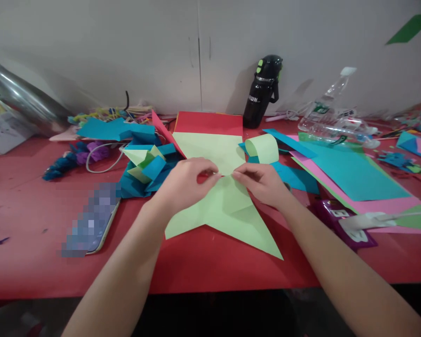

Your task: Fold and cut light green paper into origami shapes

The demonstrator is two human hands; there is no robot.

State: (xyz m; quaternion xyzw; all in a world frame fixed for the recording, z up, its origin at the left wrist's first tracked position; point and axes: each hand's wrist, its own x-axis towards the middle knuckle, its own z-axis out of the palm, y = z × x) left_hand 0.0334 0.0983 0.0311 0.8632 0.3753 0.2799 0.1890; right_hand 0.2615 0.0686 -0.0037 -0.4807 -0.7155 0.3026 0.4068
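Two mishaps seem possible: at left, a sideways sweep of the left hand [187,182] could crumple the folded blue papers [131,187] just beside it, and at centre, uneven pulling could tear or skew the pale green paper [228,201], which lies on the red table [214,267] with its notched edge near. Reaching from the near left, the left hand bends inward, thumb and forefinger pinching the paper; the right hand [263,182], angled from the near right, mirrors that pinch, its fingertips just beside the left's.
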